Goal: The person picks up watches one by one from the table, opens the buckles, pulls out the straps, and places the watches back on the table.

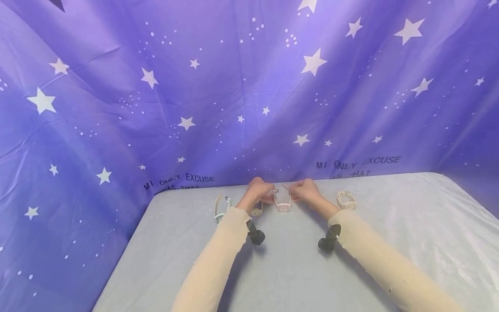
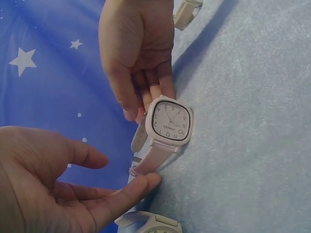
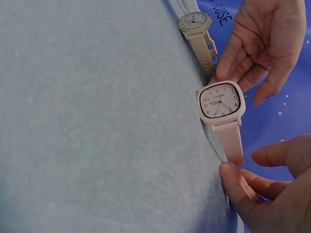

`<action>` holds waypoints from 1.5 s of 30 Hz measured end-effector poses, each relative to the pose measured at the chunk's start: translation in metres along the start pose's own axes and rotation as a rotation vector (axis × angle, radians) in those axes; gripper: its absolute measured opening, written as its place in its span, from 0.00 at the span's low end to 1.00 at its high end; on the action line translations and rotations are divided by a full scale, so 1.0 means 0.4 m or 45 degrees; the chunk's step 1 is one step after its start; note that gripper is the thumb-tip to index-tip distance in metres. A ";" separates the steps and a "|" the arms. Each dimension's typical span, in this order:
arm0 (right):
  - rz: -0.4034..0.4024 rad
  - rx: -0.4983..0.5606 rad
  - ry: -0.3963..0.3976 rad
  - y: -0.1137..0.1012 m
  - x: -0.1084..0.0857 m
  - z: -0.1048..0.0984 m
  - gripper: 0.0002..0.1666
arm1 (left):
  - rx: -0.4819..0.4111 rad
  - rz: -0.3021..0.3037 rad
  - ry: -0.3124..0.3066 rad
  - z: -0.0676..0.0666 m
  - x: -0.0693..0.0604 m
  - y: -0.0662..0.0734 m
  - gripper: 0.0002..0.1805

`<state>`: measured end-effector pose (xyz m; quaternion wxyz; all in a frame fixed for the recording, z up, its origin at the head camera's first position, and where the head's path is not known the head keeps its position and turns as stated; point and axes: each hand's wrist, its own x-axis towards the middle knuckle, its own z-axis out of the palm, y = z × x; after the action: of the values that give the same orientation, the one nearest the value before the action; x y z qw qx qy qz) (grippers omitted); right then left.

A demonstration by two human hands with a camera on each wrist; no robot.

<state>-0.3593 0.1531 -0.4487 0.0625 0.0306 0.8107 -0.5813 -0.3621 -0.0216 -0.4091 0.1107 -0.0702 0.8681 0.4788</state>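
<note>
A pale pink wristwatch (image 1: 283, 207) with a squarish face lies at the far edge of the table, its strap undone and both strap ends rising. My left hand (image 1: 260, 190) is at the buckle end, where its fingers touch the strap while the thumb stands apart, as the left wrist view shows. On the other side my right hand (image 1: 306, 190) touches the holed strap end with its fingertips, thumb held away. The pink watch's dial (image 3: 219, 101) faces up in the right wrist view. A cream watch (image 3: 194, 22) with a round dial lies beside my left hand.
A pale watch (image 1: 219, 216) with an open strap lies left of my left arm, partly hidden by the sleeve. Right of my right hand sits another cream watch (image 1: 346, 201). A grey cloth covers the table (image 1: 296, 273); a purple star-printed curtain (image 1: 241, 86) hangs behind.
</note>
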 end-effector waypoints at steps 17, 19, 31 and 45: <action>-0.024 -0.139 -0.102 -0.019 -0.020 -0.024 0.25 | 0.011 -0.006 -0.074 0.008 -0.004 -0.005 0.28; -0.046 -0.202 -0.161 -0.039 -0.033 -0.039 0.29 | 0.035 0.011 -0.076 0.009 -0.006 -0.002 0.26; -0.574 -0.419 -0.124 -0.133 -0.118 -0.186 0.30 | 0.379 0.393 0.179 0.041 -0.030 0.056 0.19; -0.802 -0.450 0.043 -0.101 -0.183 -0.344 0.35 | 0.135 0.896 0.143 0.146 -0.073 0.118 0.30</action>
<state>-0.3008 0.2719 -0.3573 -0.1290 -0.2224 0.8692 -0.4223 -0.3375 0.0534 -0.3935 -0.1054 0.2127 0.8673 0.4374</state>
